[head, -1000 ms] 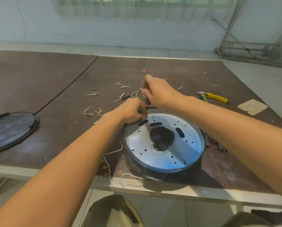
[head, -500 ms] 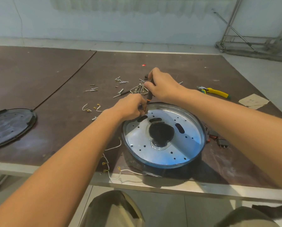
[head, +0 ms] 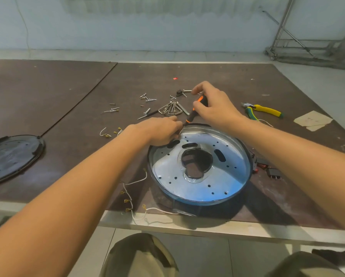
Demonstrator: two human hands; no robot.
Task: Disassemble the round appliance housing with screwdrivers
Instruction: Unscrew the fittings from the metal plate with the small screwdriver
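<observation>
The round appliance housing (head: 223,188), a shiny metal disc with a dark central opening and a dark rim, lies near the table's front edge. My right hand (head: 215,107) grips the black and orange handle of a screwdriver (head: 195,110) that slants down towards the housing's far left rim. My left hand (head: 160,129) rests on that rim and pinches the screwdriver's thin shaft near its tip. The tip itself is hidden by my left fingers.
Loose screws and metal clips (head: 170,108) lie behind the housing. Yellow-green pliers (head: 262,110) and a paper scrap (head: 312,120) are at the right. A dark round cover (head: 9,156) sits at the left. White wires with terminals (head: 135,196) and small black parts (head: 273,172) flank the housing.
My right hand has shifted right and up along the screwdriver handle, so the orange top now shows. My left hand stays at the rim. The view has moved closer.
</observation>
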